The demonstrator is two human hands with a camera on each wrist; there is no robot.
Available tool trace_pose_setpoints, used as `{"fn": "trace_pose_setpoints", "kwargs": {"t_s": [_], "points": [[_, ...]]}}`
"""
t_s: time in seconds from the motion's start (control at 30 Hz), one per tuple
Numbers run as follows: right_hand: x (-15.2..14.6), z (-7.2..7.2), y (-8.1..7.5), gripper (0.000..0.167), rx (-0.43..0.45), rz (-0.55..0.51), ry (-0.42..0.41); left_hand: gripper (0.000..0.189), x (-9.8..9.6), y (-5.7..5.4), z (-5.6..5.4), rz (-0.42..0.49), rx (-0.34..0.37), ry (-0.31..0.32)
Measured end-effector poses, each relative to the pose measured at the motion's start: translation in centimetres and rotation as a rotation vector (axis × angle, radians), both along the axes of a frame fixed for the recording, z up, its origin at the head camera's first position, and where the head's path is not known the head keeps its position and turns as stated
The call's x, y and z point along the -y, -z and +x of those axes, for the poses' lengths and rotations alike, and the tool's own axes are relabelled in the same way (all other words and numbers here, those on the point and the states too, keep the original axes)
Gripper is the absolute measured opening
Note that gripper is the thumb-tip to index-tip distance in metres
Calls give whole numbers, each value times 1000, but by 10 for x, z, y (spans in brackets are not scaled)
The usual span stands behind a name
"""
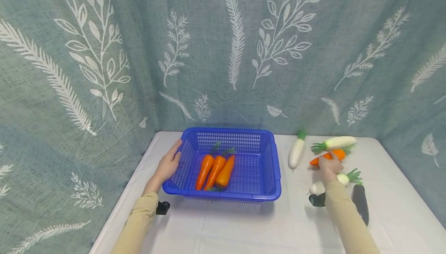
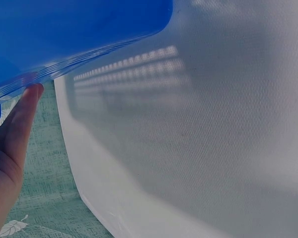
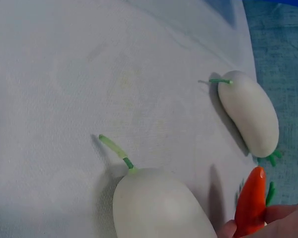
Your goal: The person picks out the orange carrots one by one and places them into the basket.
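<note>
My left hand (image 1: 168, 165) rests against the left side of a blue plastic basket (image 1: 223, 197), its fingers straight along the rim. In the left wrist view, the fingers (image 2: 22, 119) touch the edge of the basket (image 2: 79, 34). Inside the basket lie three orange carrots (image 1: 204, 170) with green tops. On the right, my right hand (image 1: 330, 165) grips another carrot (image 1: 338, 154) from above; the right wrist view shows this carrot (image 3: 252, 206) between thumb and fingers. A white radish (image 1: 340, 142) lies just behind it, and another white radish (image 1: 318, 187) is partly covered by the right arm.
A third white radish (image 1: 296, 153) lies between the basket and the right hand. Beside the right sleeve is a dark, long object (image 1: 360, 203). Everything stands on a white-covered table (image 1: 223, 230), with a green leaf-patterned curtain (image 1: 209, 52) behind and at the sides.
</note>
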State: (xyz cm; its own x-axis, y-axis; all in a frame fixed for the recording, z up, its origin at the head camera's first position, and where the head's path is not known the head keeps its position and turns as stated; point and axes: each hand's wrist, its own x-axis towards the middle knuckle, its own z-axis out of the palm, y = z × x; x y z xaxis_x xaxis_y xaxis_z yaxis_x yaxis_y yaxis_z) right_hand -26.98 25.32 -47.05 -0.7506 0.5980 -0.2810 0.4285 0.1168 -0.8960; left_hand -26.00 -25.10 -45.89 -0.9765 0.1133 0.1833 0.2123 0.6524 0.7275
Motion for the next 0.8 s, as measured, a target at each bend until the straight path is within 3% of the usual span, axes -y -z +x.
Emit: {"fn": "trace_pose_setpoints", "kwargs": {"t_s": [0.8], "points": [[-14, 4, -8, 62, -88, -100, 1, 48, 0, 0, -1, 2, 9, 1]]}}
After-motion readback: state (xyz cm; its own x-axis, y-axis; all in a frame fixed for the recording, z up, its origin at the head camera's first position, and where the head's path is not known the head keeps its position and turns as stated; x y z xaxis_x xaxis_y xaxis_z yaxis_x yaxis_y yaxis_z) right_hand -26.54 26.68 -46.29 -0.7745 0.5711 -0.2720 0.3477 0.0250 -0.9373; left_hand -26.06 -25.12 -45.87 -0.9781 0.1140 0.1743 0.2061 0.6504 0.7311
